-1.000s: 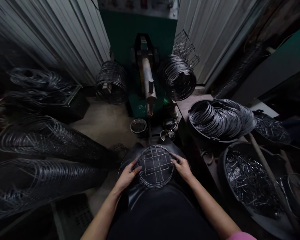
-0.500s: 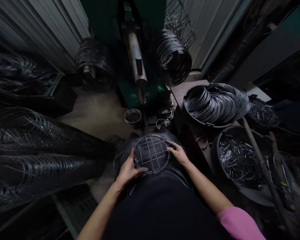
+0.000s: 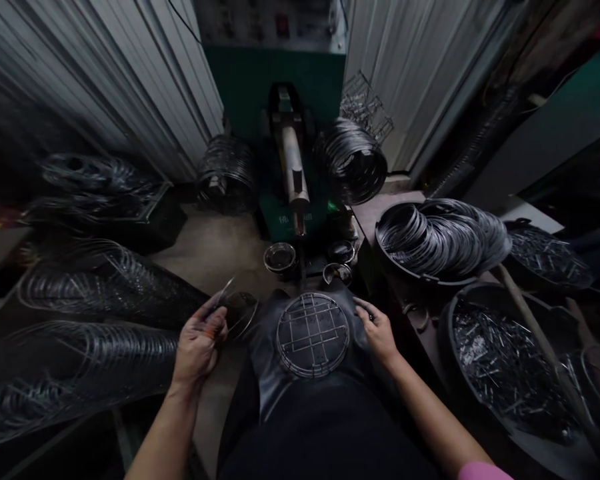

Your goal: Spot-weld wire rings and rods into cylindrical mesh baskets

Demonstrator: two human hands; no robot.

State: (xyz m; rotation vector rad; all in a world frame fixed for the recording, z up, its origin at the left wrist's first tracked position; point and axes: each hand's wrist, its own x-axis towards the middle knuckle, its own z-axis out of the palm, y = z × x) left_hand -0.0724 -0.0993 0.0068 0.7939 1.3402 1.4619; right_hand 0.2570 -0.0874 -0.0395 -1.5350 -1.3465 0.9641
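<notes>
A round wire grid (image 3: 313,333) lies flat on my lap, on a dark apron. My left hand (image 3: 199,343) is out to the left of it, fingers pinched on a thin wire ring (image 3: 240,310) that it holds up beside my knee. Just right of the grid is my right hand (image 3: 379,330), its fingers curled and nothing visible in them; whether it touches the grid's rim I cannot tell.
A green machine (image 3: 285,133) with a metal arm stands ahead. Wire coils (image 3: 353,160) flank it. Long stacks of rings (image 3: 95,287) lie at left. At right, a tub of rings (image 3: 440,237) and a tub of short wire pieces (image 3: 505,367).
My left hand has left the grid's left rim and moved out left, now pinching a wire ring. The right hand has slid slightly off the grid's right edge.
</notes>
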